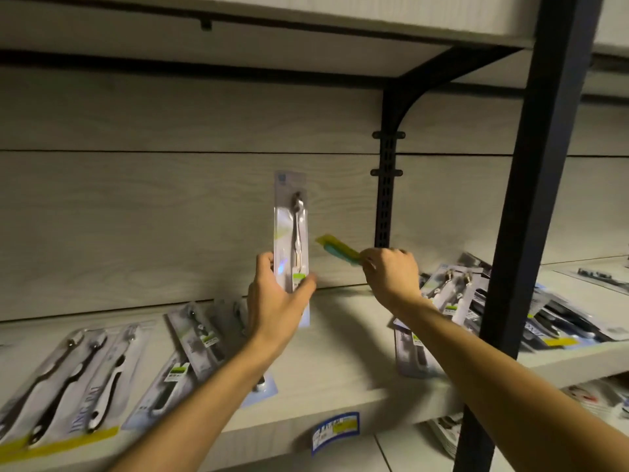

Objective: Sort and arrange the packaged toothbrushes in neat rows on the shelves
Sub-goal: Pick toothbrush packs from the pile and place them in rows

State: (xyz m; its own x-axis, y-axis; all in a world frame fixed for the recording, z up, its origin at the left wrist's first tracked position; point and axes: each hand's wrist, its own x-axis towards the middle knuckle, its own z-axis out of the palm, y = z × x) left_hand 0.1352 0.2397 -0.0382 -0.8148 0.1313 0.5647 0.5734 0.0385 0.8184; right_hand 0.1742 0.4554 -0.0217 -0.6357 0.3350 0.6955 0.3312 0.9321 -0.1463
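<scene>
Our left hand [277, 294] gripping single toothbrush pack [291, 233] by lower end, thumb across front; pack standing upright above shelf [340, 379], long axis vertical, brush head pointing up. Our right hand [391, 270] pinching yellow-green pack [338, 250], long axis slanting up-left toward upright pack, not touching it. We are seeing more packs lying flat on shelf: triple pack [68, 379] at left, heap [456, 301] at right.

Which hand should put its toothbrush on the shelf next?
Probably the left hand. It holds a single toothbrush pack upright, right above a bare stretch of the shelf beside the laid-out packs. The right hand grips a yellow-green pack nearer the messy pile.
</scene>
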